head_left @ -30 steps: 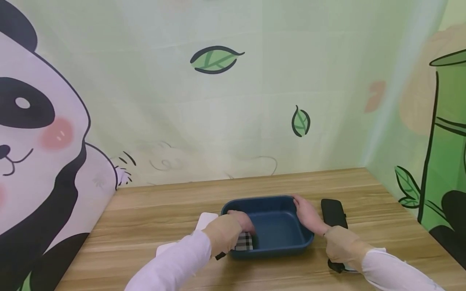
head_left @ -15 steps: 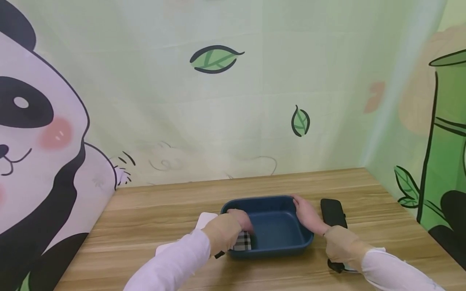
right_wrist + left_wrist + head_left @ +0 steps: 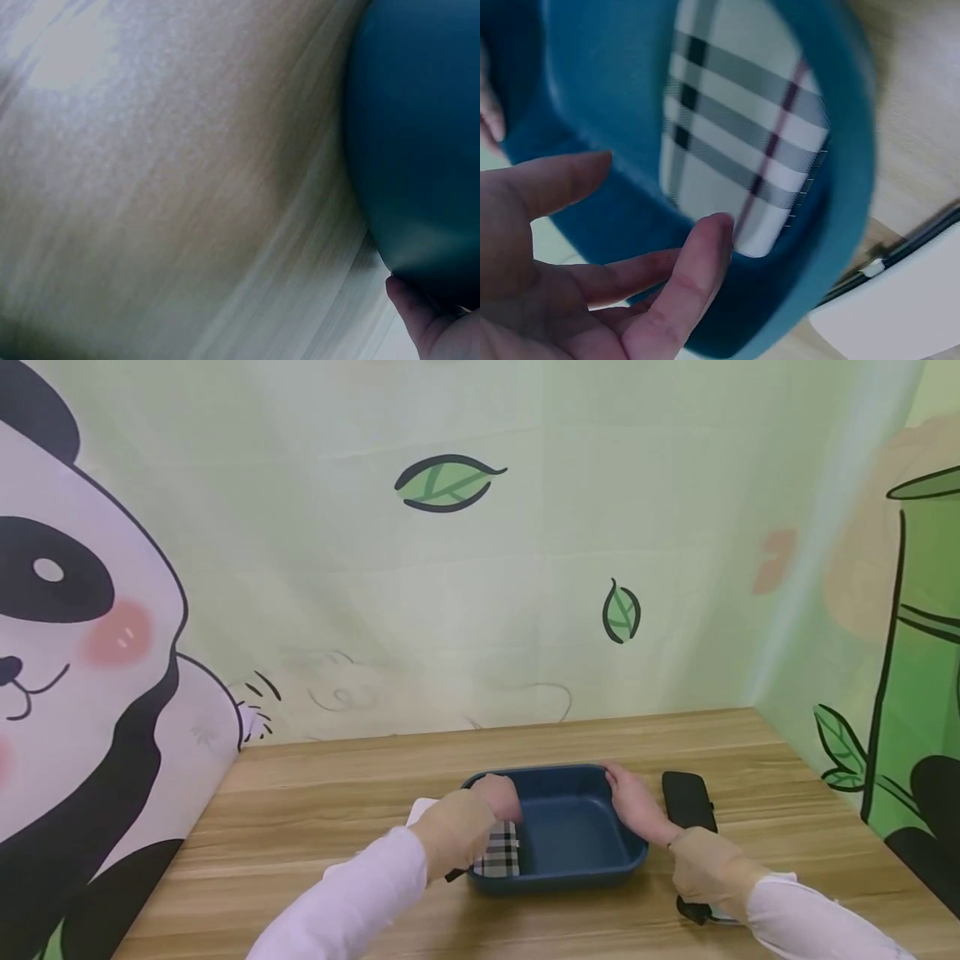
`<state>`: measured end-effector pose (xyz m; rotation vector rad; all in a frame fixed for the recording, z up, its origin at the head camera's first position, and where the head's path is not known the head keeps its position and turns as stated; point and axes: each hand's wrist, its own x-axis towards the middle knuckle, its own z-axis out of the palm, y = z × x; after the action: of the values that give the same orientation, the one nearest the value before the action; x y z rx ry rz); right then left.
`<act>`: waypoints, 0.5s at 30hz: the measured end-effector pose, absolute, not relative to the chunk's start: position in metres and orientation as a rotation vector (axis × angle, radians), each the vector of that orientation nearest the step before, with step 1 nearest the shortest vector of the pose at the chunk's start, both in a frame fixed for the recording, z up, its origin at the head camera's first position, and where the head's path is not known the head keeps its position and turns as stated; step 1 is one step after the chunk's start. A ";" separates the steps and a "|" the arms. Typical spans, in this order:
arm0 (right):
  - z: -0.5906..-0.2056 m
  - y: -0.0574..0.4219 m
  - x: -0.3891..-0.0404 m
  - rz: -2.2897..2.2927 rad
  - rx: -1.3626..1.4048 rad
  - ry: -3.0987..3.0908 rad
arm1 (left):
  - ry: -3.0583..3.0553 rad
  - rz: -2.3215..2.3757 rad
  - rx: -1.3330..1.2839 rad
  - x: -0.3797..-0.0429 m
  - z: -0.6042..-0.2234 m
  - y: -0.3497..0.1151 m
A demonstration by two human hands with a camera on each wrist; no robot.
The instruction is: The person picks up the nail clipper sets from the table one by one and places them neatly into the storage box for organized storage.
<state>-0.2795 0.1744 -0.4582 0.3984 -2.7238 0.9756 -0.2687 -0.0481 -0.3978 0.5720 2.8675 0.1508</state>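
A deep blue plastic basin (image 3: 577, 827) stands on the wooden table. A small plaid spiral notebook (image 3: 742, 112) lies inside at its left end, wire rings along one edge. My left hand (image 3: 498, 797) is over that end; in the left wrist view its fingers (image 3: 697, 277) are loosely bent, with nothing between thumb and fingertips, and the notebook lies just beyond them. My right hand (image 3: 633, 802) grips the basin's right rim near the far corner. Part of that hand shows against the outer wall in the right wrist view, and fingertips appear inside the basin in the left wrist view.
A black case (image 3: 686, 797) lies right of the basin, with another black item (image 3: 693, 910) partly under the right forearm. Left of the basin, partly behind the left arm, is a white item with a dark zipped edge (image 3: 900, 300). A printed cloth wall stands behind.
My left hand has lifted slightly and drawn back toward the basin's far left corner, off the notebook, so more plaid shows. The right hand and basin have stayed put.
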 end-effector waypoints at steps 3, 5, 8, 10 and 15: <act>-0.459 0.175 -0.279 0.965 0.392 -2.730 | 2.857 0.270 0.557 -0.270 -0.393 -0.048; -0.459 0.175 -0.279 0.966 0.387 -2.733 | 2.841 0.307 0.561 -0.271 -0.392 -0.048; -0.459 0.175 -0.278 0.963 0.388 -2.729 | 2.814 0.327 0.559 -0.270 -0.391 -0.049; -0.458 0.176 -0.277 0.964 0.388 -2.729 | 2.807 0.331 0.556 -0.269 -0.389 -0.050; -0.459 0.176 -0.278 0.974 0.392 -2.733 | 2.789 0.439 0.479 -0.260 -0.376 -0.051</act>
<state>-0.2785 0.1762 -0.4587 0.3917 -2.7330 0.9736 -0.2603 -0.0509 -0.3764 0.4786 2.7887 0.4388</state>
